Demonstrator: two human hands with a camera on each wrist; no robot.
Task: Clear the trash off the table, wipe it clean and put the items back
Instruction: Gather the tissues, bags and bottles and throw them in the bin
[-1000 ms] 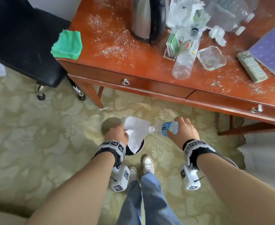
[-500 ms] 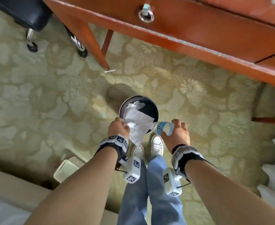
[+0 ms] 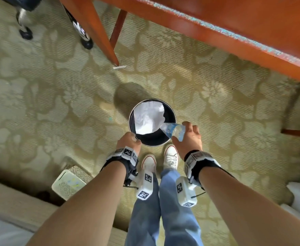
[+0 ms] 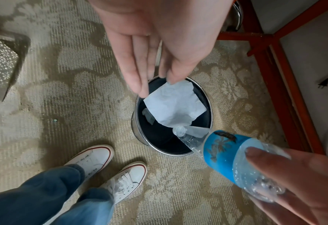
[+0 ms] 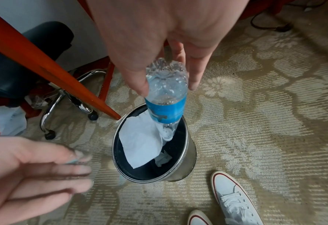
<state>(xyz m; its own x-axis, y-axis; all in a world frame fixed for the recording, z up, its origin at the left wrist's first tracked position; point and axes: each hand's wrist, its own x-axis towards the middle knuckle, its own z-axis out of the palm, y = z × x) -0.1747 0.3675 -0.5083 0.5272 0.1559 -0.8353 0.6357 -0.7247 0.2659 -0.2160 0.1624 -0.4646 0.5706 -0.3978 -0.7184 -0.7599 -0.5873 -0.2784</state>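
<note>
A round black waste bin [image 3: 152, 144] stands on the carpet just ahead of my feet. A white tissue [image 3: 148, 118] hangs loose over its mouth, free of my left hand [image 3: 130, 139], whose fingers [image 4: 138, 73] are straight and hold nothing. A smaller crumpled tissue [image 5: 162, 159] lies inside the bin [image 5: 190, 153]. My right hand [image 3: 186, 134] grips a clear plastic bottle [image 3: 174, 130] with a blue label by its base. The bottle [image 5: 165, 109] points neck down over the bin's right rim, its cap next to the tissue [image 5: 142, 140].
The red-brown desk's front edge [image 3: 216, 27] runs across the top, with its leg [image 3: 99, 32] left of the bin. Chair castors [image 3: 85, 41] stand behind that leg. A white perforated box [image 3: 69, 183] sits on the floor at left. My white shoes [image 3: 170, 157] are close to the bin.
My left hand has let go of the white tissue, which now drops into the bin. The bottle has tipped neck down over the rim. My view has swung down from the desk.
</note>
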